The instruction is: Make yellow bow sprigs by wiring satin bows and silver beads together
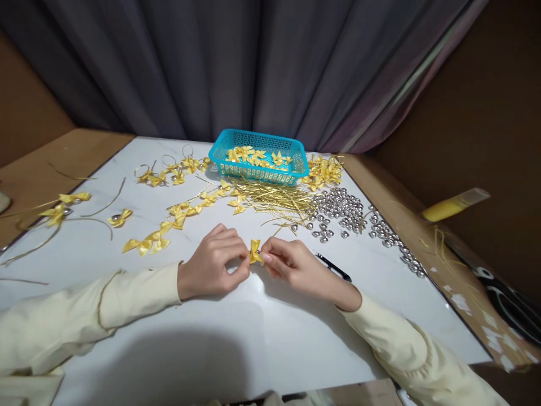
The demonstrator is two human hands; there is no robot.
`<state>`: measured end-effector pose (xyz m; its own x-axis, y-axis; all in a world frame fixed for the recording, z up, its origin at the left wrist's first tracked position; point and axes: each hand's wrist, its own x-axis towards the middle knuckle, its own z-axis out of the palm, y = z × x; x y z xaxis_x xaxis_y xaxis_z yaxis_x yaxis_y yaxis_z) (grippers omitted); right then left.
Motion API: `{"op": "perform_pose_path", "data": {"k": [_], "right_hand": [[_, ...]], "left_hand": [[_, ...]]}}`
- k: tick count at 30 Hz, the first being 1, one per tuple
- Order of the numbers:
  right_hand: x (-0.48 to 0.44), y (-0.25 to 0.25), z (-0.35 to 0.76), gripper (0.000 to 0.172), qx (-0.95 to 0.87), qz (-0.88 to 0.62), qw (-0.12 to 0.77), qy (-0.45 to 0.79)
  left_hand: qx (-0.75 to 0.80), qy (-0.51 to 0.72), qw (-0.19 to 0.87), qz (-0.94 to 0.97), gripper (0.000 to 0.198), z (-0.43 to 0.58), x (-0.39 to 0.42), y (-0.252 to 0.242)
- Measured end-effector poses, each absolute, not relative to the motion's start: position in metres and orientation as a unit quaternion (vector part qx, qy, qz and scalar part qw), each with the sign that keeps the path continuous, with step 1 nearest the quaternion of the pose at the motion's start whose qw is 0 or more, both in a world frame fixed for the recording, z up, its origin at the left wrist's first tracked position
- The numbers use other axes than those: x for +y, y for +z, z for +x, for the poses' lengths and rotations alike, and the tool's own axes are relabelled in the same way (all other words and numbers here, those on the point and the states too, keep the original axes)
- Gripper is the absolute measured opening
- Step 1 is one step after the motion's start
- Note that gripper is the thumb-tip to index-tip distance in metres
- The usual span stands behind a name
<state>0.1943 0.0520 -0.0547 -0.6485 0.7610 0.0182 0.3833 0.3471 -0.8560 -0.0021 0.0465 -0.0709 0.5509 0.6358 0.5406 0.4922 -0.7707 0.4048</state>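
Note:
Between my two hands, over the white board, is a small yellow ribbon bow (255,248). My left hand (217,262) pinches its left side between thumb and fingers. The thumb and forefinger of my right hand (291,262) close on its right side. A small shiny spot shows at the bow's middle, too small to make out. Beyond my hands lie a pile of gold cords (274,197) and many silver beads (338,206). A row of yellow bows (180,217) runs across the board to the left.
A teal basket (257,179) with yellow bows stands at the back, beside a heap of bows (324,172). Black tweezers (333,267) lie by my right wrist. Scissors (511,301) and a yellow tube (456,206) are at the right. Loose cords (38,248) lie left.

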Motion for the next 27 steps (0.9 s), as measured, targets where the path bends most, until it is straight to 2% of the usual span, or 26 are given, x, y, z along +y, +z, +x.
{"op": "perform_pose_path", "data": {"k": [8, 17, 27], "right_hand": [[0.054, -0.057, 0.196, 0.018, -0.79, -0.384, 0.211, 0.429], [0.041, -0.051, 0.188, 0.014, -0.848, -0.391, 0.249, 0.257], [0.04, -0.051, 0.182, 0.006, -0.835, -0.401, 0.215, 0.31]], "left_hand": [[0.324, 0.347, 0.126, 0.871, 0.019, -0.002, 0.046, -0.071], [0.328, 0.335, 0.126, 0.875, 0.018, -0.002, 0.046, -0.071], [0.282, 0.326, 0.013, 0.902, 0.018, -0.002, 0.043, -0.073]]}}
